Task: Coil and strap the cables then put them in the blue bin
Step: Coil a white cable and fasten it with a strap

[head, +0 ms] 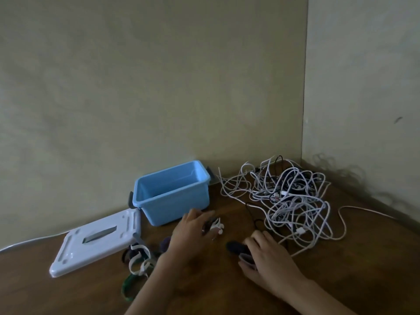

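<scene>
The open blue bin [172,201] stands on the wooden table against the back wall, and it looks empty. To its right lies a big tangle of white and dark cables [293,201]. My left hand [191,235] is just in front of the bin and holds a small coiled white cable [217,227] with a dark strap around it. My right hand [268,258] rests on the table at the near edge of the tangle. Its thumb and fingers pinch a grey-and-dark strap [241,253] whose dark end pokes out to the left.
The bin's white lid [95,244] lies flat to the left of the bin. Several loose straps [138,260], white, dark and green, are piled in front of the lid. One white cable [363,210] trails to the right. Walls close off the back and right.
</scene>
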